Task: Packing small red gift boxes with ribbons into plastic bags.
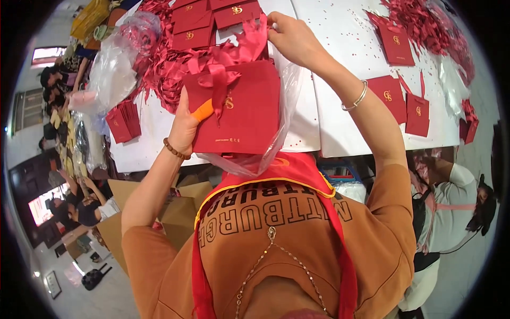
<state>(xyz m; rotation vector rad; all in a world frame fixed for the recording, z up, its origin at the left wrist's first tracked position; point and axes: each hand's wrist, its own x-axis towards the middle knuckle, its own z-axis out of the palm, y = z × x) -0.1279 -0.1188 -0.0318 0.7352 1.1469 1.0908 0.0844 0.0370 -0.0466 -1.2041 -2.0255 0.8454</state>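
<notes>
A flat red gift bag (252, 119) with gold print is held up in front of me, over the table's near edge. My left hand (186, 125) is closed on its left side, and an orange finger cover (203, 110) presses on the bag's front. A red ribbon bow (219, 85) hangs down that front. Above the bag's upper right corner, my right hand (289, 40) pinches at the end of a bunch of red ribbons (251, 41); its fingertips are partly hidden. A clear plastic bag (289, 98) lies behind and below the gift bag.
Stacks of red bags (194, 24) and a heap of red ribbons (162, 74) cover the white table (345, 80). Small bags (123, 121) stand at left, more bags (387, 95) at right. An open cardboard box (183, 204) is below left. Another person (451, 196) is at right.
</notes>
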